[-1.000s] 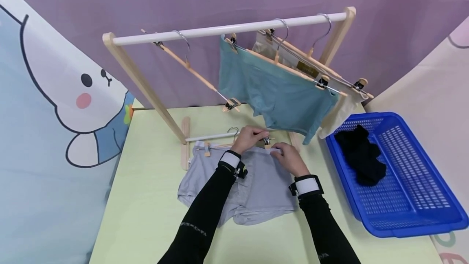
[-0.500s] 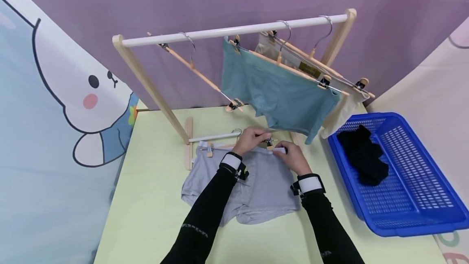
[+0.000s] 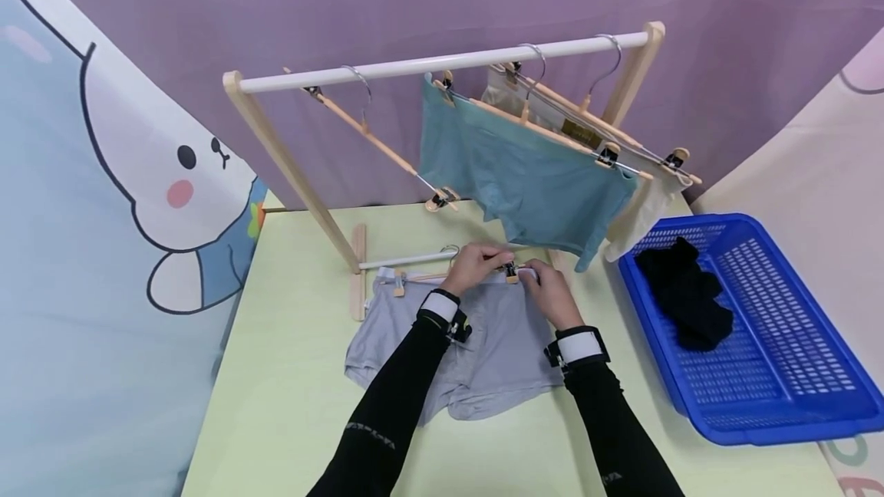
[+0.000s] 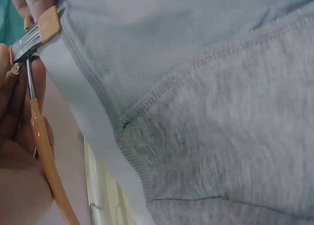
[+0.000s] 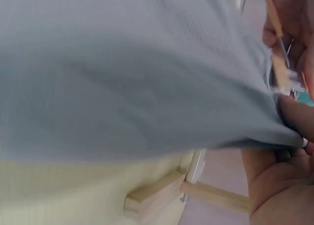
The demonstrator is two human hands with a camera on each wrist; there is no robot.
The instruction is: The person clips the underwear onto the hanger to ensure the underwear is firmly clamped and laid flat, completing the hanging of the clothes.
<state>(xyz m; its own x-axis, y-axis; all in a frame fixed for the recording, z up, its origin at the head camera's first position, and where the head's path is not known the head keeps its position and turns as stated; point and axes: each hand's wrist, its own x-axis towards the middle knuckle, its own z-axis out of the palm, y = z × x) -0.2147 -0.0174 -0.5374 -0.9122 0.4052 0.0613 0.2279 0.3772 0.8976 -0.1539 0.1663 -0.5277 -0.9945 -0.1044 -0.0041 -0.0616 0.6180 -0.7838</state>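
Grey shorts point(image 3: 497, 343) lie on the table, their waistband along a wooden clip hanger point(image 4: 46, 151). A clip point(image 3: 399, 284) grips the waistband's left part. My left hand point(image 3: 473, 267) pinches the right-hand clip point(image 4: 48, 25), which sits over the waistband edge in the left wrist view. My right hand point(image 3: 555, 296) pinches the waistband corner just right of that clip; in the right wrist view its thumb and fingers point(image 5: 297, 118) hold the grey cloth point(image 5: 147, 87).
Behind stands a rack with a white rail point(image 3: 442, 62), holding an empty hanger point(image 3: 376, 143), teal shorts point(image 3: 518, 175) and a cream garment point(image 3: 638, 213). At the right is a blue basket point(image 3: 780, 313) with black cloth point(image 3: 684, 294) inside.
My right hand has drawn in slightly toward the clip, and less of the waistband corner shows. The head view has shifted a little. My left hand stays at the clip.
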